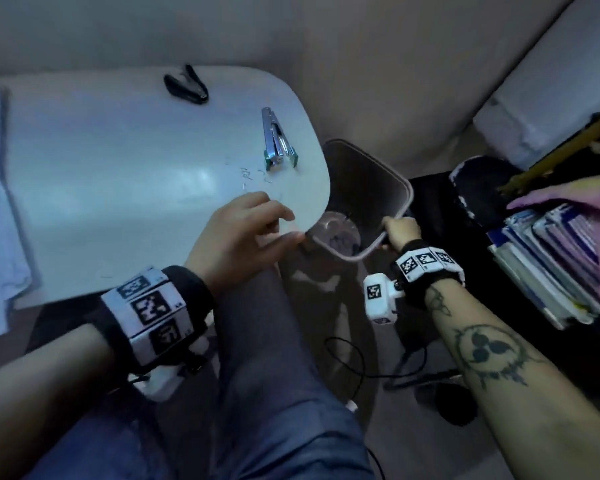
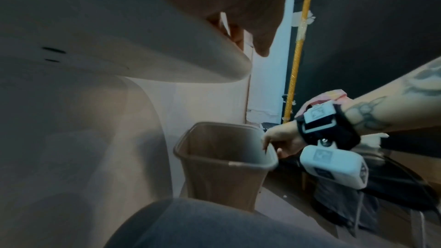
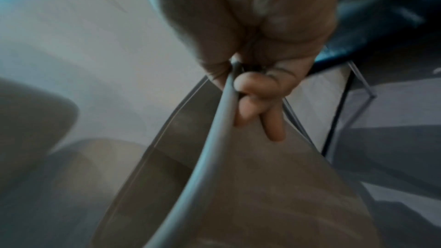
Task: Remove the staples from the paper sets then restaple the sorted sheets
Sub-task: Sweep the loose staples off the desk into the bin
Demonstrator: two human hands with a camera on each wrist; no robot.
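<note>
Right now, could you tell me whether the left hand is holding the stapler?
No, the left hand rests at the table edge, while the stapler lies apart on the tabletop.

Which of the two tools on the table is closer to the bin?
The silver stapler with green ends. It lies near the table's corner beside the bin; the black staple remover sits farther back.

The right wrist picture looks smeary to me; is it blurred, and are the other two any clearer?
Right wrist view: heavily blurred, though the right hand gripping the bin rim reads. Head view: dim, bluish, glare on the table, edges bent by the wide lens. Left wrist view: sharper on the bin, soft near the lens.
</note>
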